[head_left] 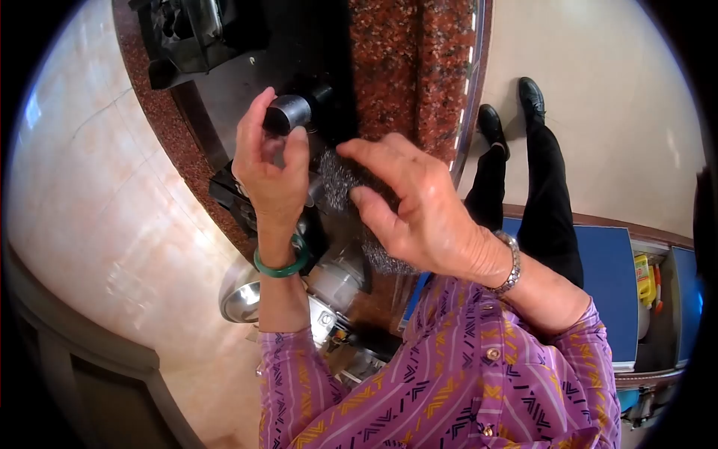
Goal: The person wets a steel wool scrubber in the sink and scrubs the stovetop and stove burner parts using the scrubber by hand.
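My left hand point(271, 168), with a green bangle on its wrist, holds a small silver and dark cylindrical piece point(294, 111) between thumb and index finger. My right hand point(419, 198), wearing a metal bracelet or watch, has its thumb and index finger around a grey metal scrubber point(336, 179). The scrubber is just right of the left hand, over the dark stove top point(280, 63). More grey mesh-like material point(385, 257) shows below the right hand.
A black burner support point(196, 37) stands at the upper left. The red granite counter edge point(419, 75) runs beside the stove. Below are a metal bowl point(241, 302) and other kitchenware. Legs in black trousers point(550, 179) and blue cabinet doors point(607, 284) appear at right.
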Action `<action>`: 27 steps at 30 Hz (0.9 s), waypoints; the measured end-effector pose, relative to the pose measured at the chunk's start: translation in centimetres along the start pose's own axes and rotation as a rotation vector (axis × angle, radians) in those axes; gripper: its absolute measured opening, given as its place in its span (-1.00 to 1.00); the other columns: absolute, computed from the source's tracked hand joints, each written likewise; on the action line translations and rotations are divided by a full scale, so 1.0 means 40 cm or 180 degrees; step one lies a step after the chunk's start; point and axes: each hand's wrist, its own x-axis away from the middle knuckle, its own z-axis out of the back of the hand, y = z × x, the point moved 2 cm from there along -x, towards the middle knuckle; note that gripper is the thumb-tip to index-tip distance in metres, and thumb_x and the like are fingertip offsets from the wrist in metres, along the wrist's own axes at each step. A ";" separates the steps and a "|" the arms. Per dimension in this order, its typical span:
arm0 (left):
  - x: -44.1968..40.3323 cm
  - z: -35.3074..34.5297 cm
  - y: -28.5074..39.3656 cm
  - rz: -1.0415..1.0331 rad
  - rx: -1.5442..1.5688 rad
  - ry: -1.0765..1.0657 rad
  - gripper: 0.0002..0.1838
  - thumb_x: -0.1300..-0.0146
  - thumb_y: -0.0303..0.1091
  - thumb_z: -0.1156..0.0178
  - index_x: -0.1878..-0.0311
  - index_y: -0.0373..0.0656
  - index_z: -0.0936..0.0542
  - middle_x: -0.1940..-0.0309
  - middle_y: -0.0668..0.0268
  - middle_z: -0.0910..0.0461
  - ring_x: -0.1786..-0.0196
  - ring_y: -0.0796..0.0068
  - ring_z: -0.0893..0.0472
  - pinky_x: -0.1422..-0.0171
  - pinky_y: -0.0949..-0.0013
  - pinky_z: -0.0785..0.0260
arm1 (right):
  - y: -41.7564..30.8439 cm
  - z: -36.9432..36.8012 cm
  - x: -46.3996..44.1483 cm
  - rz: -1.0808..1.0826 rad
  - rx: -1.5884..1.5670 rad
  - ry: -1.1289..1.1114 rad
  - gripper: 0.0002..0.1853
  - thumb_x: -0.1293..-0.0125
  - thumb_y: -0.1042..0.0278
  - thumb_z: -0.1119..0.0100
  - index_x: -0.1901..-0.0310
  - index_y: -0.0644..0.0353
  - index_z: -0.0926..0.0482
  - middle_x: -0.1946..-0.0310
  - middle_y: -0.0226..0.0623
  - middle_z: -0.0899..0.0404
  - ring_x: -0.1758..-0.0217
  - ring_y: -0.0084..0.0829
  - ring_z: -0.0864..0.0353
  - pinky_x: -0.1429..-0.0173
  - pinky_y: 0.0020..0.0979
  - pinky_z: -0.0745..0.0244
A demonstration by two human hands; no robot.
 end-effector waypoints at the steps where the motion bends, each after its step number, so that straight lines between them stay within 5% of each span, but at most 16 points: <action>1: 0.003 -0.003 0.000 0.0000 0.0021 0.0020 -0.50 -0.13 -0.68 -0.19 -0.20 -0.25 -0.48 -0.02 0.24 -0.53 0.09 0.55 -0.59 0.09 0.58 -0.51 | -0.003 0.003 -0.009 0.0010 0.0037 0.0090 -0.59 -0.11 0.60 -0.15 -0.06 0.37 -0.46 0.30 0.06 -0.44 0.27 0.14 -0.54 0.21 -0.09 -0.50; 3: 0.012 -0.009 -0.003 0.0169 0.1133 0.0214 -0.47 -0.19 -0.68 -0.18 -0.26 -0.27 -0.41 -0.06 0.25 -0.52 0.11 0.56 -0.58 0.06 0.58 -0.50 | -0.019 0.016 -0.043 0.0214 0.0321 0.0370 -0.67 -0.10 0.60 -0.16 0.04 0.37 -0.49 0.33 0.09 -0.45 0.29 0.17 -0.53 0.24 -0.06 -0.48; 7: 0.027 0.002 -0.032 0.0202 0.1209 0.0060 -0.43 -0.20 -0.72 -0.17 -0.30 -0.29 -0.36 -0.06 0.28 -0.48 0.15 0.58 -0.56 0.03 0.58 -0.49 | -0.038 0.007 -0.140 0.0725 0.0882 0.0684 -0.73 -0.03 0.59 -0.22 0.17 0.35 -0.51 0.35 0.09 -0.45 0.35 0.13 -0.55 0.33 -0.09 -0.49; 10: 0.028 0.000 -0.037 0.0226 0.1174 0.0235 -0.41 -0.11 -0.84 -0.16 -0.26 -0.29 -0.41 0.00 0.32 -0.39 0.18 0.57 -0.54 0.05 0.54 -0.53 | -0.058 -0.024 -0.196 0.1067 0.1896 0.0297 -0.72 0.15 0.55 -0.32 0.31 0.34 -0.57 0.33 -0.03 -0.49 0.29 -0.12 -0.61 0.30 -0.25 -0.56; 13: 0.022 0.000 -0.037 0.0301 0.1111 0.0264 -0.42 -0.09 -0.84 -0.18 -0.22 -0.28 -0.46 0.00 0.31 -0.44 0.16 0.55 -0.55 0.06 0.50 -0.55 | -0.065 -0.048 -0.213 0.1092 0.2512 -0.0208 -0.80 0.01 0.57 -0.23 0.28 0.32 -0.55 0.30 -0.12 -0.46 0.22 -0.12 -0.57 0.22 -0.21 -0.54; 18: 0.020 0.000 -0.050 -0.0117 0.0535 0.0397 -0.43 -0.01 -0.79 -0.26 -0.17 -0.28 -0.50 0.04 0.21 -0.55 0.24 0.48 -0.63 0.13 0.45 -0.54 | -0.064 -0.044 -0.235 0.1354 0.2616 -0.0589 -0.91 0.13 0.50 -0.28 0.52 0.31 -0.63 0.33 -0.09 -0.52 0.23 -0.16 -0.59 0.26 -0.25 -0.60; 27: 0.019 -0.003 -0.047 -0.0414 0.0096 0.0511 -0.44 0.01 -0.63 -0.36 -0.14 -0.27 -0.51 0.05 0.09 -0.57 0.27 0.28 -0.66 0.17 0.36 -0.55 | -0.060 -0.023 -0.262 0.1392 0.2287 -0.0864 -0.92 0.20 0.56 -0.30 0.57 0.32 -0.61 0.38 -0.09 -0.55 0.27 -0.05 -0.60 0.25 -0.19 -0.56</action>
